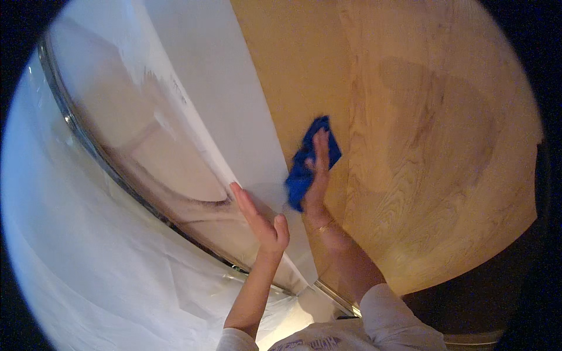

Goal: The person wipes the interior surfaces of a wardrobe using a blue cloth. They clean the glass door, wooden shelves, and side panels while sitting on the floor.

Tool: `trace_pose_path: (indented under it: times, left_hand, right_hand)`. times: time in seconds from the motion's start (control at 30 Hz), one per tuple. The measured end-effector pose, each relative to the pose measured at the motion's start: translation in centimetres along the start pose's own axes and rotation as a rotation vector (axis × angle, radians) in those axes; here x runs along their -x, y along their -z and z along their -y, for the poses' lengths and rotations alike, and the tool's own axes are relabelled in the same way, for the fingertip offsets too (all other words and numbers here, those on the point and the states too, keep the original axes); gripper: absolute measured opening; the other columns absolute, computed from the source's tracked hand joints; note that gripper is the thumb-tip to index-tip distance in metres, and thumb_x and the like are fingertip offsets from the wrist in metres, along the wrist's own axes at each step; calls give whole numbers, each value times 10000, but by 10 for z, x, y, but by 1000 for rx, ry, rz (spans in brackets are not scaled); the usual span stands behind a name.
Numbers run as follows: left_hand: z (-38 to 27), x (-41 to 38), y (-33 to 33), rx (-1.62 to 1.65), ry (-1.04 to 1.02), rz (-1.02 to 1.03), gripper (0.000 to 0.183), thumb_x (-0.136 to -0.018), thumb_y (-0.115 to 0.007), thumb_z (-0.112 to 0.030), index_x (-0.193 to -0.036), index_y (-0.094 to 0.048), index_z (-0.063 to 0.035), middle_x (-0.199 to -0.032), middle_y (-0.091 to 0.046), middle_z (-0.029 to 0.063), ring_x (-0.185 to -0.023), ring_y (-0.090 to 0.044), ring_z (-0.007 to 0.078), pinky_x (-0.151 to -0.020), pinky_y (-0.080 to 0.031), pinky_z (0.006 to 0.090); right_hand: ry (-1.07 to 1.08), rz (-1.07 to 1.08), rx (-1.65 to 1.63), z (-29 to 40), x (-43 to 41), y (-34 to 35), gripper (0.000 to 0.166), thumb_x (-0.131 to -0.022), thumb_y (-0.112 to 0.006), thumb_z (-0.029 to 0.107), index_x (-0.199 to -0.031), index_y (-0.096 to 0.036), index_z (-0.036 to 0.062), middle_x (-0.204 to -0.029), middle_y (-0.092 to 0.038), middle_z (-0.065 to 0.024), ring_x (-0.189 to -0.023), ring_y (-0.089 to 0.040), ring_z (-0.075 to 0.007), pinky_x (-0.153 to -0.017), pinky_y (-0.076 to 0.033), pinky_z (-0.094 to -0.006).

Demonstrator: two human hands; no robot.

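Note:
My right hand (319, 175) presses a bunched blue cloth (298, 180) against a wood-grain panel (408, 153), near the panel's border with a flat white band (219, 87). The cloth's edges are slightly blurred and stick out on both sides of the hand. My left hand (265, 228) holds nothing. Its fingers are straight and together, the thumb stands apart, and the fingertips rest at a raised narrow white edge (202, 131) left of the band. Dark smudges or scuffs mark this edge further up.
Left of the white edge lies a glossy, see-through or reflective surface (175, 162), bordered by a curved shiny rail (131, 191). Pale, creased sheeting (131, 272) spreads beyond it. A thin metallic strip (338, 300) runs near my body. Darkness lies past the panel's lower right edge.

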State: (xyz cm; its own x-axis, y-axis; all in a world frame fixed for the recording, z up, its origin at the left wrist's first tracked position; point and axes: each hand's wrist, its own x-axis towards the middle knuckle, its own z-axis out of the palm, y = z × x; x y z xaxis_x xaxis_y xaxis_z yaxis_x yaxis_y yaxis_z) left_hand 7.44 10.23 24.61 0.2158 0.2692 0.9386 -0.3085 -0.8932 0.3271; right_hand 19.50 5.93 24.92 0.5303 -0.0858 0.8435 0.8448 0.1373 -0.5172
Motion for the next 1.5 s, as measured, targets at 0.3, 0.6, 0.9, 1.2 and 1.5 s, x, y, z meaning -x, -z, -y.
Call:
trace_pose_path:
  times: [0.3,0.6,0.9,1.2,1.5]
  left_hand:
    - [13,3,0,12,-93,-40,694,-828,-359,-420,-1293,-112,31,-1337,-72,262,-1241,-94,393,-997,-84,451]
    - [6,5,-2,-43,-36,-51,665,-834,-306,-463,-1301,-151,-15,-1351,-76,232,-1250,-100,355,-997,-93,443]
    - [0,4,-5,-123,-56,-9,572,-834,-276,-486,-1246,-356,-97,-1346,-69,248,-1243,-99,391,-983,-95,481]
    - [1,4,0,3,-51,-6,584,-815,-389,-424,-1270,-262,-81,-1326,-68,292,-1233,-87,424,-975,-110,492]
    - [15,24,0,-160,-67,37,599,-784,-467,-260,-1295,-205,-87,-1328,-16,295,-1236,-54,425,-976,-100,494]
  right_hand:
    - [41,-59,142,24,23,-13,509,-853,-356,347,-1243,-318,23,-1308,-259,-181,-1213,-232,-330,-981,-183,-440]
    - [164,58,103,25,-7,-6,489,-749,-515,132,-1217,-385,70,-1310,-287,-136,-1221,-223,-335,-989,-179,-425]
    - [-167,-258,6,-34,-47,13,373,-858,-302,63,-1225,-347,18,-1314,-285,-122,-1221,-238,-265,-1000,-170,-366]
    - [143,115,121,39,40,-6,501,-819,-401,314,-1224,-341,25,-1306,-245,-206,-1214,-187,-389,-979,-126,-471]
    - [-220,-110,197,-42,33,18,416,-873,-273,150,-1255,-261,-14,-1332,-220,-156,-1233,-189,-298,-1016,-116,-378]
